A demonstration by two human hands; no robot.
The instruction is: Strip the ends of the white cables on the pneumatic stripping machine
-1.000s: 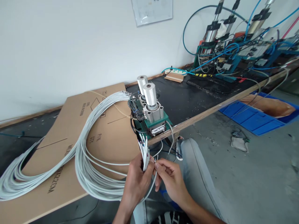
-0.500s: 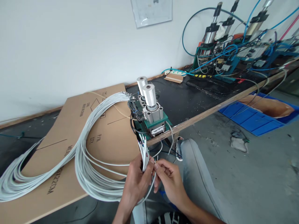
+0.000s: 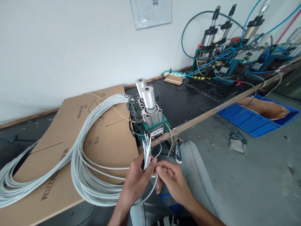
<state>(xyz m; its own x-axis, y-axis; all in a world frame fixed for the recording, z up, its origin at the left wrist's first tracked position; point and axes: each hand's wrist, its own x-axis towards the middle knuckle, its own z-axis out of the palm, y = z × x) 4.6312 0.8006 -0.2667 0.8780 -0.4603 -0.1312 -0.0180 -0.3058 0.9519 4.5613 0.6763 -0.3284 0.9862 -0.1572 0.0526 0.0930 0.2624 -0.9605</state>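
Observation:
My left hand (image 3: 138,175) is closed around a bunch of white cable ends (image 3: 147,150), which point up and show small coloured wires at their tips. Close beside it, my right hand (image 3: 172,179) pinches a single white cable (image 3: 154,185) near its end; the fingertips of both hands almost meet there. The rest of the long white cables (image 3: 77,166) loops away to the left over flat cardboard (image 3: 113,135). Just beyond the held ends stands a green-based pneumatic fixture (image 3: 151,117) with two knurled metal cylinders.
The black bench (image 3: 183,100) has a wooden front edge. Farther right stand several pneumatic presses (image 3: 209,37) with blue hoses. A power strip (image 3: 175,74) lies by the wall. On the floor are a blue bin (image 3: 254,121) and a pale scrap (image 3: 237,146).
The view has shifted slightly. Both hands keep their grips, fingertips close together; the single cable's end is still pinched between the right fingers.

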